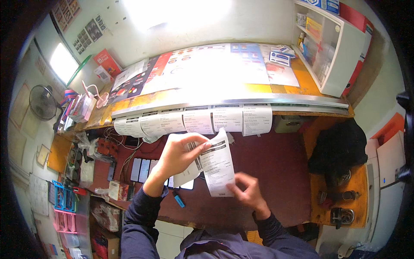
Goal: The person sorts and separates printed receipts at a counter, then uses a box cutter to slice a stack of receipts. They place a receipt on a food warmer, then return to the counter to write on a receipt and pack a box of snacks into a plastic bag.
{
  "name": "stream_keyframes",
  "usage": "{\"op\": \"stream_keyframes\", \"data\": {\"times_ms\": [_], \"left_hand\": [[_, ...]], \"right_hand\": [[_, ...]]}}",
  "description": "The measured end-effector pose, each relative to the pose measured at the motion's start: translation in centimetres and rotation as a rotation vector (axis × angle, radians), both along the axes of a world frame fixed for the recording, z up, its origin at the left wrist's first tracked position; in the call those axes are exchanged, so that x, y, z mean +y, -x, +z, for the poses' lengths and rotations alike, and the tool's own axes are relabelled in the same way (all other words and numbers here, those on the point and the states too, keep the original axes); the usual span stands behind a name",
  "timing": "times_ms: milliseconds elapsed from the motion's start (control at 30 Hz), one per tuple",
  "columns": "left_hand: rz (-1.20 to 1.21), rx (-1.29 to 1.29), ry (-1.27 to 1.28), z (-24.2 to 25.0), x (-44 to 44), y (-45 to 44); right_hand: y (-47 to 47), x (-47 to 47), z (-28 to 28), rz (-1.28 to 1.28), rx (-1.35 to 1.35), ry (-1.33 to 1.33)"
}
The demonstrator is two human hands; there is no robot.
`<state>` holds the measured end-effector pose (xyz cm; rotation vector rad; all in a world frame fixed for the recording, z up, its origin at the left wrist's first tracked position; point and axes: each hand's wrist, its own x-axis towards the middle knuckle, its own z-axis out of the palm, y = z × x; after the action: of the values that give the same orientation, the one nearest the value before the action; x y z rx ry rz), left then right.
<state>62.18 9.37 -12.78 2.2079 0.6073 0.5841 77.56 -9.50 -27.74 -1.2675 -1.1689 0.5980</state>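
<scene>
Printed paper receipts (218, 171) hang over the dark red desk. My left hand (181, 153) pinches their upper part between thumb and fingers, and one strip hangs down to its left. My right hand (247, 191) holds the lower right edge of the front receipt. Beyond both hands, a row of printed receipts (198, 119) hangs from the metal rail (226, 102) along the upper shelf. Several smartphones (144, 170) lie side by side on the desk, partly hidden behind my left hand and the paper. A blue highlighter (179, 199) lies near my left forearm.
Cables (124, 162) and a plastic-wrapped package (105, 149) are at the desk's left. Blue baskets (64, 196) stand further left. A black cloth (339, 147) and a metal stapler-like object (342, 216) are on the right. The shelf above holds laminated menu sheets (161, 69) and a white cabinet (347, 48).
</scene>
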Motion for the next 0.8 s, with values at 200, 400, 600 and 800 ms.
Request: {"op": "stream_keyframes", "data": {"times_ms": [200,400,600,800], "left_hand": [[-0.031,-0.041,0.019,0.3,0.5,-0.5],[-0.01,-0.039,-0.006,0.2,1.0,-0.2],[0.038,-0.079,0.029,-0.2,1.7,0.8],[0.036,-0.1,-0.023,0.0,1.9,1.2]], "right_hand": [[-9.5,4.0,8.4,-0.828,-0.816,-0.358],[-14.4,8.1,9.6,-0.683,-1.038,-0.387],[-16.2,8.3,7.8,-0.621,-0.994,-0.614],[-16.4,8.4,7.7,-0.622,-1.051,-0.627]]}}
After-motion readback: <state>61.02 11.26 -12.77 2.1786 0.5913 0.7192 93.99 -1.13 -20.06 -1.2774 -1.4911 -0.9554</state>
